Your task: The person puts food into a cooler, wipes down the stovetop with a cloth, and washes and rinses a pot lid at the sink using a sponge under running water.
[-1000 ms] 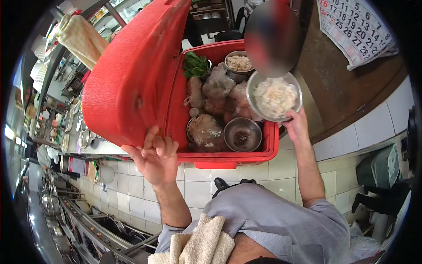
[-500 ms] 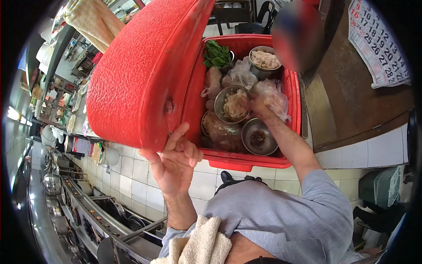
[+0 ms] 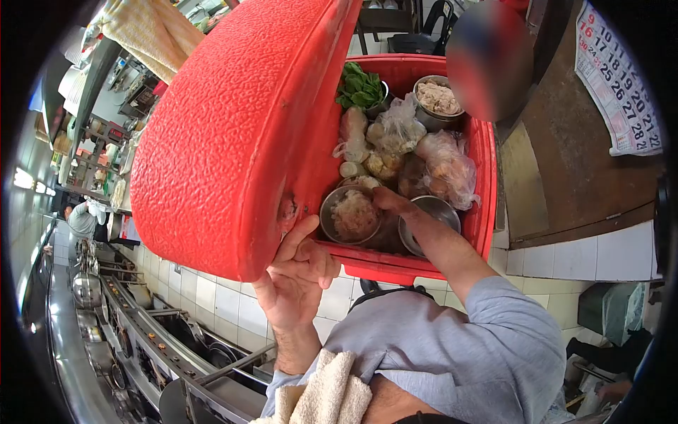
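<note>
The textured red lid (image 3: 205, 141) of a red cooler (image 3: 485, 169) stands raised, and my left hand (image 3: 298, 272) grips its lower edge. Inside the cooler my right hand (image 3: 388, 202) holds the rim of a metal bowl (image 3: 351, 215) with pale shredded food, low at the near left. Beside it sits another metal bowl (image 3: 432, 220), partly hidden by my right forearm. Behind lie plastic bags of food (image 3: 446, 169), a knotted clear bag (image 3: 397, 127), leafy greens (image 3: 360, 86) in a container and a metal pot of pale food (image 3: 438, 97).
A wall calendar (image 3: 618, 85) hangs beside a brown surface (image 3: 565, 162) at the right. Stoves (image 3: 159, 353) and a metal counter run along the left, where a person (image 3: 81, 220) stands far off. A black chair (image 3: 424, 39) stands beyond the cooler, near a blurred oval.
My right hand has brought the bowl of pale food from above the cooler's right side down into its near left part. My left hand stays at the lid, while the view has shifted.
</note>
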